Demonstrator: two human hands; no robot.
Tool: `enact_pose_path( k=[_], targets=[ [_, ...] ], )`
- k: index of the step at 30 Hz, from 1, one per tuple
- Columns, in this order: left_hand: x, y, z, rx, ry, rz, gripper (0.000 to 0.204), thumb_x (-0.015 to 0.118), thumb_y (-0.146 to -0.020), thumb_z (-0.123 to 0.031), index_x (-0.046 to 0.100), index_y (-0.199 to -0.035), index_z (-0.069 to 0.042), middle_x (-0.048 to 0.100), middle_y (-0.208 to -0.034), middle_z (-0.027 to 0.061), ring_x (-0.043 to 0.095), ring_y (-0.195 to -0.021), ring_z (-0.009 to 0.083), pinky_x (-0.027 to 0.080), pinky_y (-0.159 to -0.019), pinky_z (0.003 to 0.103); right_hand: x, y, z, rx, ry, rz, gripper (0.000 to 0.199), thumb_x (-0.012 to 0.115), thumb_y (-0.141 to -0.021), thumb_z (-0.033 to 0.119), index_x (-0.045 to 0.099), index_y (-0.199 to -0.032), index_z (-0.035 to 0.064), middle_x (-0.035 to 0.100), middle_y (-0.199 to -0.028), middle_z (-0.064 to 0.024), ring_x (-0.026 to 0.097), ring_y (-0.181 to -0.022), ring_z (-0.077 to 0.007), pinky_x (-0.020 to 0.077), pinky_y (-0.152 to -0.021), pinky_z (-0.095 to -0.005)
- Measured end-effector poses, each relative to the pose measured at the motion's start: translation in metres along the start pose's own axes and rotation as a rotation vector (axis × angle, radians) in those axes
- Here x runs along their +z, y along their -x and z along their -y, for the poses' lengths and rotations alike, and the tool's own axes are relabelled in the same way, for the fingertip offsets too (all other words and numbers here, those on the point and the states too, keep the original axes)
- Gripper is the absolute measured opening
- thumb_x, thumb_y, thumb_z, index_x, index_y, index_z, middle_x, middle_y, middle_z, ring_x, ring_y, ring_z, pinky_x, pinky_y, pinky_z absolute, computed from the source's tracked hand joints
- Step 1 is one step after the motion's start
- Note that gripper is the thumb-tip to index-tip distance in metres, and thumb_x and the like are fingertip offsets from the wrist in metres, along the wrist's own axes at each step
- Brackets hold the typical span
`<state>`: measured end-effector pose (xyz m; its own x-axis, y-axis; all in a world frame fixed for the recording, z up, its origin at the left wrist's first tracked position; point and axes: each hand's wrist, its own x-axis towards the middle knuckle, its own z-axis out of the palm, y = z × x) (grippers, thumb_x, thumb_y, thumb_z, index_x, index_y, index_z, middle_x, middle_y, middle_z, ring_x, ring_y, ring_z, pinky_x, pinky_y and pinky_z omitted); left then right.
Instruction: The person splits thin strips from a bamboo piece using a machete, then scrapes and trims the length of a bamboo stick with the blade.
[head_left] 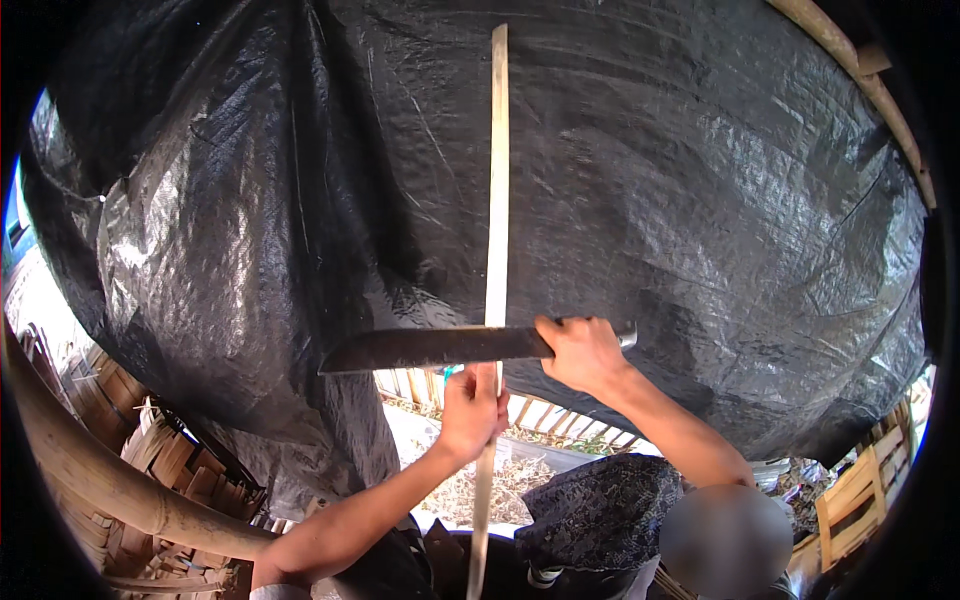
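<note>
The left hand (472,408) was closed around a long, pale, thin bamboo strip (497,180) held upright at centre, just under the blade. The right hand (582,352) gripped the handle of a dark, broad steel knife (435,348) laid across it (black plastic tarp (700,200) behind). Splitting looked underway; next needs a steady, straight push.

We are gripping a thin, pale bamboo strip (496,200), matt and smooth, in our left hand (470,410). Our right hand (583,352) is holding a machete (435,348) with a dull, dark metal blade and a shiny metal cap on its handle. Behind, a black woven plastic tarp (700,180) is hanging, crinkled and glossy. Rough pale bamboo poles (100,470) are framing it.
</note>
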<state>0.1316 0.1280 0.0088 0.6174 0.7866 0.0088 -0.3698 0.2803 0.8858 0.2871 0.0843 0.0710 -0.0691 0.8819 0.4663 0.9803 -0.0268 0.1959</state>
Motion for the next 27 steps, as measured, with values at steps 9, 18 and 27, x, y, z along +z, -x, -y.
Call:
enact_pose_path(
  k=[9, 18, 27],
  targets=[
    [-0.004, 0.01, -0.023, -0.095, 0.086, 0.036, 0.041, 0.037, -0.091, -0.043, 0.038, -0.068, -0.008, 0.034, -0.048, 0.0005, 0.026, -0.034, 0.0076, 0.023, -0.032, 0.024, -0.008, -0.007, 0.003, 0.038, -0.025, 0.022, 0.029, 0.063, -0.063, 0.021, 0.054, -0.087, 0.0073, 0.059, -0.063, -0.0159, 0.061, -0.058, -0.0326, 0.0496, -0.052, -0.041],
    [-0.003, 0.023, -0.015, -0.128, 0.102, 0.012, 0.041, 0.039, -0.091, -0.042, 0.036, -0.068, -0.008, 0.033, -0.049, 0.0005, 0.024, -0.035, 0.008, 0.022, -0.033, 0.024, -0.024, -0.012, 0.016, 0.0, 0.112, 0.093, 0.022, 0.057, -0.069, 0.02, 0.054, -0.087, 0.0073, 0.06, -0.062, -0.0165, 0.061, -0.057, -0.0323, 0.0502, -0.052, -0.0429],
    [-0.004, 0.021, -0.006, -0.145, 0.111, 0.01, 0.041, 0.038, -0.091, -0.041, 0.038, -0.068, -0.008, 0.034, -0.048, 0.0002, 0.028, -0.034, 0.0075, 0.023, -0.031, 0.024, -0.021, -0.009, 0.024, -0.196, 0.02, 0.123, 0.02, 0.058, -0.067, 0.017, 0.055, -0.082, 0.0059, 0.058, -0.064, -0.019, 0.059, -0.062, -0.0371, 0.0492, -0.057, -0.0457]
  ],
)
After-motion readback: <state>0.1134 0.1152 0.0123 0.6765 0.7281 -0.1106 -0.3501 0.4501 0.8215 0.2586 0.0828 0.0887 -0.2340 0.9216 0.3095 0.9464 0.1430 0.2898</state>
